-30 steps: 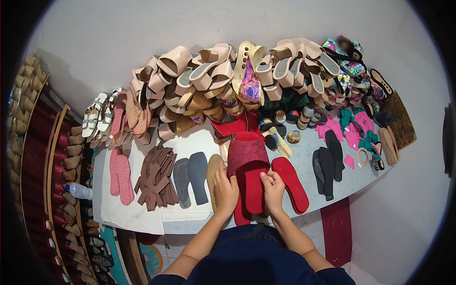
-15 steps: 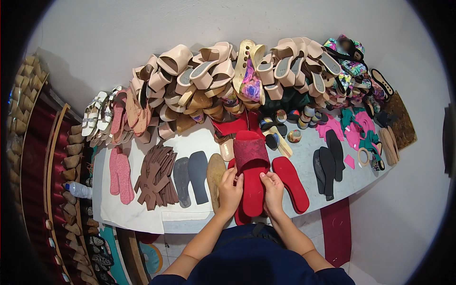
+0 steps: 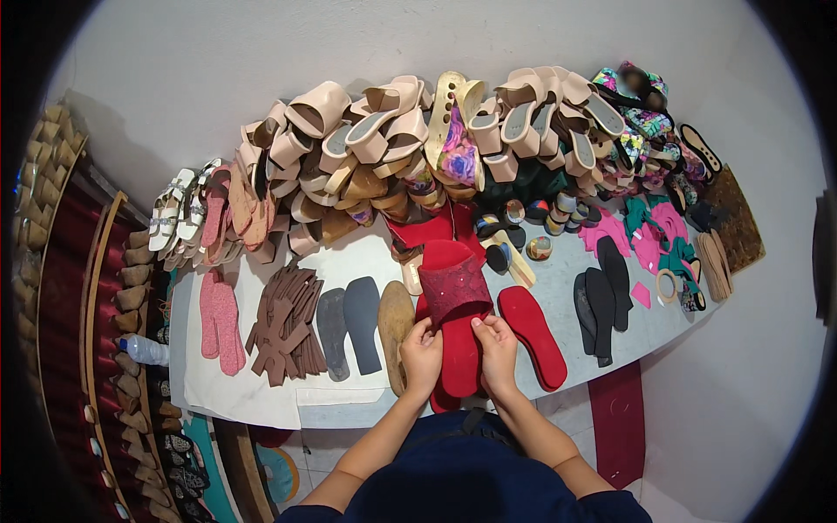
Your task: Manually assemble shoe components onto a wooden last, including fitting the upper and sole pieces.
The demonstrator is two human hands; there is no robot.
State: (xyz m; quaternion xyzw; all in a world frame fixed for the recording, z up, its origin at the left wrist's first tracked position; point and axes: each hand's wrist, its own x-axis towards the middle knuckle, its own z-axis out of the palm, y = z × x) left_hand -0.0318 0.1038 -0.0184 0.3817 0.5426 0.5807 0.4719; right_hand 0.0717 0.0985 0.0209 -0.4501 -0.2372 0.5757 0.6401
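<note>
a red sandal (image 3: 457,322) with a dark red patterned strap across its front lies lengthwise on the pale surface (image 3: 261,383), near its front edge, right before the person. the left hand (image 3: 422,356) pinches its left edge with curled fingers, and the right hand (image 3: 497,349) pinches its right edge the same way, both just below the strap. a loose red insole (image 3: 532,336) lies just to the right, a tan insole (image 3: 394,324) just to the left, then two grey insoles (image 3: 349,324). a heap of beige sandals (image 3: 384,148) is stacked against the wall behind.
</note>
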